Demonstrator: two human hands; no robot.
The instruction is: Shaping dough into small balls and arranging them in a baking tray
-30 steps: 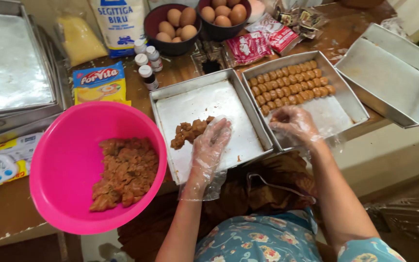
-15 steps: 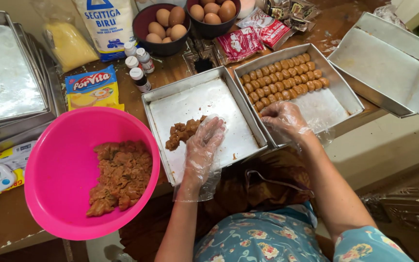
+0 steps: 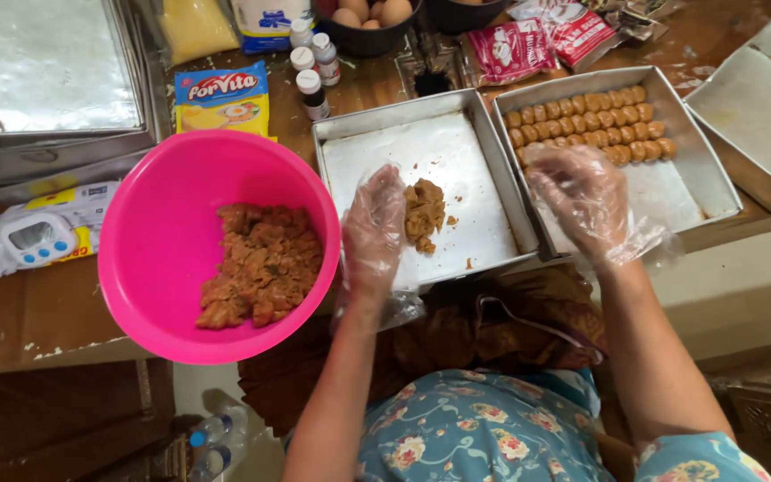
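Note:
My left hand [image 3: 375, 230], in a loose clear plastic glove, rests on the middle metal tray [image 3: 493, 170] with its fingers pressed against a lump of brown dough [image 3: 423, 212]. My right hand [image 3: 584, 196], also gloved, hovers with spread fingers over the front of the right metal tray [image 3: 700, 152], holding nothing. That tray carries rows of small shaped brown dough pieces [image 3: 591, 125] along its far side. A pink plastic bowl [image 3: 171, 214] to the left of my left hand holds more brown dough [image 3: 261, 263].
An empty metal tray [image 3: 760, 107] sits at far right, and a stack of trays [image 3: 37, 71] at far left. A white digital scale [image 3: 33, 239], a yellow packet [image 3: 223, 96], small bottles [image 3: 312, 89], a bowl of eggs [image 3: 363, 18] and red sachets [image 3: 546, 40] crowd the table's far side.
The view has shifted closer. My left hand has gathered the scattered dough pieces into one lump on the middle tray. My right hand stays over the right tray, fingers now spread wider.

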